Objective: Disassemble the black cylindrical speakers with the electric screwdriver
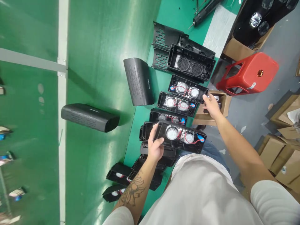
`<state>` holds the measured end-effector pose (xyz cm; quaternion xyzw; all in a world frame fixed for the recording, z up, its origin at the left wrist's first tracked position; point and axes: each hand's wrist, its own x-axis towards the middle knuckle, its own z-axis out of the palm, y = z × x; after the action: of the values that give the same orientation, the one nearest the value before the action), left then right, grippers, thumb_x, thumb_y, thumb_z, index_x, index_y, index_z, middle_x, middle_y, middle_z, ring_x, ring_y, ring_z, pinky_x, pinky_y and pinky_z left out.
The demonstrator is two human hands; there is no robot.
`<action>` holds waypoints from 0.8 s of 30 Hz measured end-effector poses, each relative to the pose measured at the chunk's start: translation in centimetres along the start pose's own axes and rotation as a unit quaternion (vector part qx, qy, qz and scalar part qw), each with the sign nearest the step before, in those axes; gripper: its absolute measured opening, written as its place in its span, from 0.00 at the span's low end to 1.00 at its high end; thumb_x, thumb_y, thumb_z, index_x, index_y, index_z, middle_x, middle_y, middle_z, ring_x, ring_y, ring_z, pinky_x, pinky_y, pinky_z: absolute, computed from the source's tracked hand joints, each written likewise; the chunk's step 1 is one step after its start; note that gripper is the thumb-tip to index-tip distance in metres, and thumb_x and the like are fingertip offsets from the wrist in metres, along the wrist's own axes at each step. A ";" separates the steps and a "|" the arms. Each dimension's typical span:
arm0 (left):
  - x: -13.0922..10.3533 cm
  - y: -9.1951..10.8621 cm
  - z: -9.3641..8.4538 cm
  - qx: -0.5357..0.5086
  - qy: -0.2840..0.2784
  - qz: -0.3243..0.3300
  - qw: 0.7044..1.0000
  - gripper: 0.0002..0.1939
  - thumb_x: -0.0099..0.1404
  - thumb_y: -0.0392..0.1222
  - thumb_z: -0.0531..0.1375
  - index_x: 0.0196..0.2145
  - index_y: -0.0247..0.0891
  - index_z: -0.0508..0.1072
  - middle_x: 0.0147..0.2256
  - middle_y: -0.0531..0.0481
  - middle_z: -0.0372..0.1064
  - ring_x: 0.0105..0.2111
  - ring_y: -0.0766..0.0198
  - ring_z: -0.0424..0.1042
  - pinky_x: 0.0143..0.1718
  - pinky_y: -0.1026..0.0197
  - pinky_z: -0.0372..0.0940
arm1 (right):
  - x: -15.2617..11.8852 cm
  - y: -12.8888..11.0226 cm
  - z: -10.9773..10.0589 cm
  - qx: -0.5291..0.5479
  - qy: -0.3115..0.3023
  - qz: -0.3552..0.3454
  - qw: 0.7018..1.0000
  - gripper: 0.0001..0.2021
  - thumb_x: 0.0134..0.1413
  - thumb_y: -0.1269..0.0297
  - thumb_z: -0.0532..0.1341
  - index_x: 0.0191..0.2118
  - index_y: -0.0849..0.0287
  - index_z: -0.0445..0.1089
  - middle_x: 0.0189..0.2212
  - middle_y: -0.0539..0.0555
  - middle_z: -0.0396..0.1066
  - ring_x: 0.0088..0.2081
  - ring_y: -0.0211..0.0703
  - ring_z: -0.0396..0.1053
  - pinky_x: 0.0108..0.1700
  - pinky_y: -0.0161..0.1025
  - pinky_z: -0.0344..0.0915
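Observation:
My left hand (156,147) is closed on the left end of a black speaker housing (180,144), thumb over its edge. Two round silver drivers, red wires and a blue part show inside this housing, which lies over other black housings. Farther up, my right hand (212,107) pinches the right corner of another speaker housing (187,91), also fitted with two drivers. Between them sit two similar units, a wired housing (177,104) and a partly covered housing (168,117). Beyond my right hand is a deeper black shell (191,65) with two round mesh grilles.
Two closed black speakers (139,82) (90,117) stand on the green surface to the left. A black electric screwdriver (206,13) lies at the top. At right are a red stool (253,73), an open carton (225,104) and stacked cardboard boxes (274,153).

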<state>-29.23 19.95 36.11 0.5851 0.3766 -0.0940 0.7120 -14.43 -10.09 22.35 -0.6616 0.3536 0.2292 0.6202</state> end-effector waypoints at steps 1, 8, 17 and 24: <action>-0.1 -0.1 0.2 0.004 -0.009 0.000 1.000 0.37 0.50 0.46 0.74 0.61 0.52 0.83 0.64 0.51 0.81 0.69 0.40 0.76 0.73 0.42 0.71 | 0.4 -0.5 0.4 -0.012 0.001 -0.004 1.000 0.34 0.76 0.50 0.66 0.75 0.67 0.63 0.56 0.61 0.69 0.48 0.27 0.70 0.51 0.25 0.75; -0.5 -0.2 0.7 0.025 -0.041 0.009 0.999 0.40 0.50 0.46 0.76 0.63 0.51 0.82 0.65 0.48 0.79 0.73 0.37 0.72 0.76 0.40 0.67 | 2.0 -0.8 1.2 -0.063 0.022 -0.017 0.998 0.23 0.75 0.56 0.66 0.62 0.73 0.70 0.47 0.57 0.70 0.46 0.26 0.69 0.53 0.25 0.75; -0.2 -0.3 0.5 0.019 -0.049 0.014 0.998 0.40 0.51 0.47 0.76 0.63 0.51 0.82 0.66 0.47 0.79 0.71 0.38 0.73 0.75 0.43 0.67 | 3.2 0.5 0.9 -0.065 0.018 -0.064 0.996 0.23 0.77 0.53 0.64 0.54 0.75 0.72 0.41 0.56 0.70 0.44 0.25 0.70 0.53 0.25 0.75; -0.1 -0.8 0.3 0.022 -0.057 0.025 0.998 0.39 0.50 0.47 0.76 0.62 0.48 0.82 0.67 0.45 0.78 0.71 0.37 0.73 0.75 0.42 0.67 | 2.0 -0.5 -0.1 -0.079 0.033 -0.080 0.993 0.18 0.74 0.59 0.64 0.53 0.75 0.73 0.39 0.56 0.71 0.36 0.24 0.67 0.46 0.25 0.75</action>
<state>-29.59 19.44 35.59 0.6035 0.3187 -0.1173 0.7214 -12.80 -10.60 21.23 -0.7423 0.3001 0.1841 0.5701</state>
